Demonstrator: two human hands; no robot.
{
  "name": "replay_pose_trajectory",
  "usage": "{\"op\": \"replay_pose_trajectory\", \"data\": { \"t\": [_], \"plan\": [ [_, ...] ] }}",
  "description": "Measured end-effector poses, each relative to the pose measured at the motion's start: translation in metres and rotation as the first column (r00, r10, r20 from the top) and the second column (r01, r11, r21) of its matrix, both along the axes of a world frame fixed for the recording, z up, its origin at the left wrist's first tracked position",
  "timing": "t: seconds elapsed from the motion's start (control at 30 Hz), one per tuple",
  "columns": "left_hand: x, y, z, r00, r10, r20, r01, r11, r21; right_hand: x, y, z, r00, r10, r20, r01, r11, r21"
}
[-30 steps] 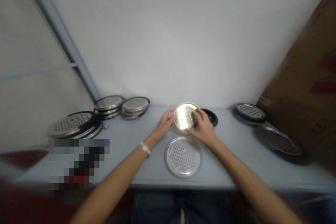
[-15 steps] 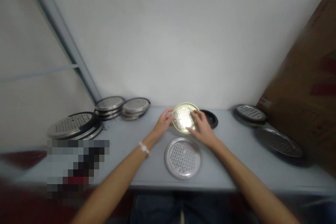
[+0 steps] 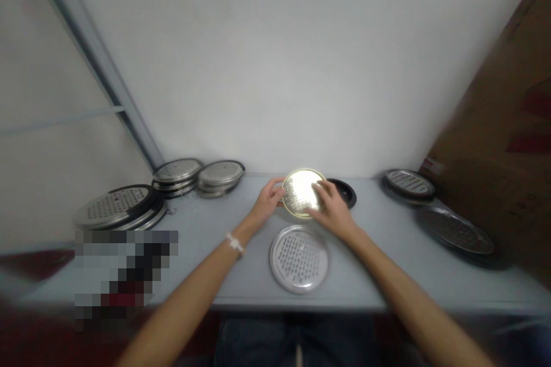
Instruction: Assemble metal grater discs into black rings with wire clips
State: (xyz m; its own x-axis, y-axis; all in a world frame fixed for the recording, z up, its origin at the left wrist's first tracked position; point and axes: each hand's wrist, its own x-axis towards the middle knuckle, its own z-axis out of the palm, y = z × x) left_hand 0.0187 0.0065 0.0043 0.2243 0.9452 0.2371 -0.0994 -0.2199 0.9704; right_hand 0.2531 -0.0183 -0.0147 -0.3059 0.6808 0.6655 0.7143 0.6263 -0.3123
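Note:
A round gold-toned grater disc (image 3: 297, 192) is tilted up over the table, its face glaring with reflected light. My left hand (image 3: 270, 199) grips its left edge, thumb in front and fingers partly hidden behind. On the right side of the disc, my right hand (image 3: 333, 209) holds it with thumb and fingers spread over the face. Just nearer to me, a silver round grater disc (image 3: 299, 260) lies flat on the table. Partly covered by my right hand, a black round rim or base (image 3: 348, 194) sits behind.
Stacked grater discs stand at the left: a near stack (image 3: 120, 206), a back stack (image 3: 177, 172) and another stack (image 3: 221, 175). At the right lie a slotted disc (image 3: 411, 184) and a larger disc (image 3: 454, 230), beside a cardboard box (image 3: 499, 126). A white wall (image 3: 301, 69) rises behind the table.
The gold-toned disc has tipped slightly, so the glare now spreads across its upper face. Both hands keep nearly the same hold; the whole view has shifted a little.

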Motion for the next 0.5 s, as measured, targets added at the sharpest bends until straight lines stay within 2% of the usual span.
{"op": "replay_pose_trajectory", "data": {
  "t": [0.23,0.5],
  "plan": [
    [0.0,0.0022,-0.0038,1.0,0.004,-0.018,-0.003,1.0,0.016,-0.0005,-0.0011,0.0001,0.998,-0.054,0.013,0.053,0.998,0.015],
    [-0.0009,0.0007,-0.0015,1.0,0.0,-0.01,0.001,1.0,0.009,-0.0014,-0.0017,0.0001,0.997,-0.072,0.005,0.071,0.995,0.063]
  ]
}}
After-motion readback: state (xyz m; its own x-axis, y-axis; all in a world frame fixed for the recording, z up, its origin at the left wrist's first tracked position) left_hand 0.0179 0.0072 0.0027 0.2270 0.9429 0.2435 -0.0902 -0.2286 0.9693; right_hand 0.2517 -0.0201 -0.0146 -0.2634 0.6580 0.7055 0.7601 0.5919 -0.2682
